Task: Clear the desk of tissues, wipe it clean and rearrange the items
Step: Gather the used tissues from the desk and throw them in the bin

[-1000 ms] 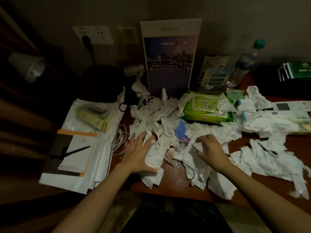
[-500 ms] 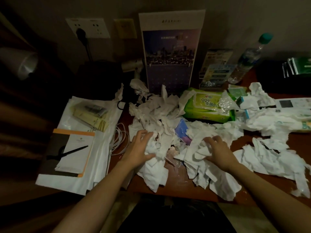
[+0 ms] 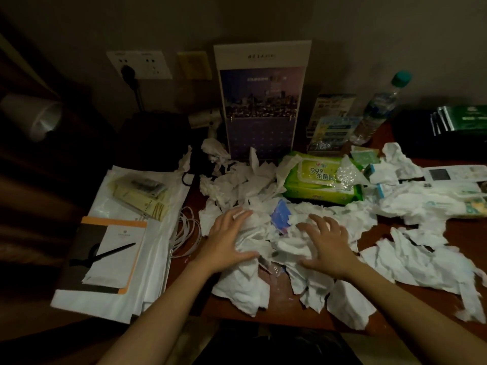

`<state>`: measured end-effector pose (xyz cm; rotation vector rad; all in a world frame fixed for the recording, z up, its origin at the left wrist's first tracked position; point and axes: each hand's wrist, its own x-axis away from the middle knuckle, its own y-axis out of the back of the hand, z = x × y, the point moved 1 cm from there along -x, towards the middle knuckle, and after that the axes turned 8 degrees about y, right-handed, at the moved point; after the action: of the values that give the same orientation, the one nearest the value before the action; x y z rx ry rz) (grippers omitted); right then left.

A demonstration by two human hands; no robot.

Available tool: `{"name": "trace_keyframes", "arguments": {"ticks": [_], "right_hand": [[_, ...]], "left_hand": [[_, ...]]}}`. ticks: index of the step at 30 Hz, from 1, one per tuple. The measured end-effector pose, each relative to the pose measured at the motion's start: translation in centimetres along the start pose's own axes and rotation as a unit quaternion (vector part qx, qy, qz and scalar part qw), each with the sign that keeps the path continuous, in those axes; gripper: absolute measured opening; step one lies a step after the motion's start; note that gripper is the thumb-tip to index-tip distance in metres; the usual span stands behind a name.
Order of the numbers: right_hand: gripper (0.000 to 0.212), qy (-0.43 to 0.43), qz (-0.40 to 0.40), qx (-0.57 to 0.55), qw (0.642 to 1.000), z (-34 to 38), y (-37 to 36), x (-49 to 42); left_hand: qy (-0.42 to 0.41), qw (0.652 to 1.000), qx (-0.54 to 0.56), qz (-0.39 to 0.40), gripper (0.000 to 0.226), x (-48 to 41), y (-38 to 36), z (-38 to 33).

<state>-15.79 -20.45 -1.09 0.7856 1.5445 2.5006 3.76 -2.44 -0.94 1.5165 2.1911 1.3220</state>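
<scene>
Crumpled white tissues (image 3: pixel 245 285) lie heaped over the middle of the reddish-brown desk (image 3: pixel 279 299), with more of them spread to the right (image 3: pixel 411 262). My left hand (image 3: pixel 229 238) lies on the left side of the heap, fingers spread and pressing into the paper. On the heap's right side rests my right hand (image 3: pixel 326 246), fingers slightly bent over the tissues. A small blue wrapper (image 3: pixel 280 216) pokes out between the two hands. A green pack of wet wipes (image 3: pixel 324 180) sits just behind the heap.
At the left, a stack of white papers (image 3: pixel 110 299) carries a notepad with a black pen (image 3: pixel 105 256) and yellow packets (image 3: pixel 142 198). White cables (image 3: pixel 185 233) lie beside them. A calendar (image 3: pixel 261 101), leaflets (image 3: pixel 329 125) and a water bottle (image 3: pixel 379 109) stand along the wall.
Both hands have drawn closer together across the heap, bunching the tissues between them. The left hand's fingers went from flat to curled and now lie spread on the paper again.
</scene>
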Motion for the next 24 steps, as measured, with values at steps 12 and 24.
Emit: {"name": "trace_keyframes", "arguments": {"ticks": [12, 24], "right_hand": [[0.058, -0.016, 0.018, -0.050, 0.998, -0.8, -2.6, 0.2], [0.026, 0.035, -0.196, 0.014, 0.980, -3.3, 1.4, 1.6]], "left_hand": [[0.061, 0.997, -0.040, -0.005, 0.086, 0.9, -2.7, 1.6], [-0.058, 0.997, 0.003, -0.050, 0.044, -2.4, -0.6, -2.2]]}}
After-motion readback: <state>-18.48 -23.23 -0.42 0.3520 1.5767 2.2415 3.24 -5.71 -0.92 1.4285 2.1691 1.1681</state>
